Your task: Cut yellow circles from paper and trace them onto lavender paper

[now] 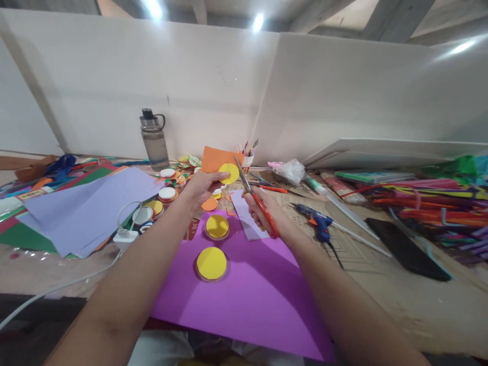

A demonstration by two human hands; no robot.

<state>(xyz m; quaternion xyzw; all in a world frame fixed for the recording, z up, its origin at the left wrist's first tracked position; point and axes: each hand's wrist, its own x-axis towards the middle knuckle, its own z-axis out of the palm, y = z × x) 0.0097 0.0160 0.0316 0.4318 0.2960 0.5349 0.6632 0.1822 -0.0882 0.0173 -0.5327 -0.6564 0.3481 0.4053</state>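
Observation:
Pinched in my left hand (204,187) are an orange sheet (215,158) and a yellow paper disc (229,173) lying over its lower part. My right hand (263,207) grips scissors (264,209) with red handles, their blades pointing up and left beside the orange sheet's right edge. I cannot tell whether the blades touch the paper. Below my hands, two yellow-topped round pieces (211,263) rest on a large purple sheet (244,300). An orange disc (209,204) and a pale lilac sheet (249,218) lie just under my hands.
Lilac sheets (91,203) and a white plug adapter (125,239) lie left, near a water bottle (154,142). A blue glue gun (320,223), a black phone-like slab (407,249) and coloured pipe cleaners (430,203) are on the right. A pen cup (247,161) stands behind.

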